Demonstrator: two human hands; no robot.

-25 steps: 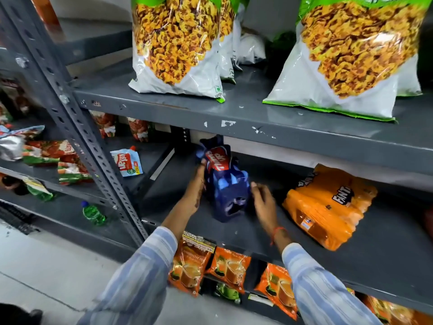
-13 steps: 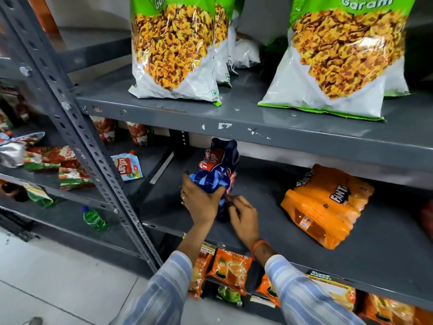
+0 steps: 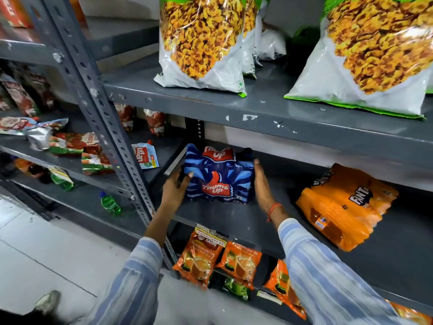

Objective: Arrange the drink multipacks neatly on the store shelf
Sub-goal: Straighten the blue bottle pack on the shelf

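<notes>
While both hands bracket it, a blue Thums Up pack (image 3: pixel 219 175) lies flat on the middle shelf (image 3: pixel 234 221), near the left upright (image 3: pixel 103 127) and set back from the front edge, its label facing up. The left hand (image 3: pixel 174 190) cups the pack's left end, thumb curled over the top corner and fingers hidden beneath or behind the wrap. The right hand (image 3: pixel 262 186) is open and flat, palm pressed along the pack's right side, fingertips reaching toward the back; it grips nothing, only steadies. Well apart to the right on the same shelf, an orange Fanta pack (image 3: pixel 344 205) lies at a slant, one corner turned toward the front edge. Snack bags (image 3: pixel 201 43) stand on the shelf above, and tea packets (image 3: pixel 199 256) hang in front of the tier below.

By the look of it, the step in hand is squaring the blue pack into its spot at the left end of the shelf. That seems close to done. The next move would likely call for letting go, reaching right to the Fanta pack, turning it parallel with the shelf edge and sliding it left until the two packs sit side by side. The soft shrink-wrap may sag or snag when dragged, so a two-handed lift looks wiser.
</notes>
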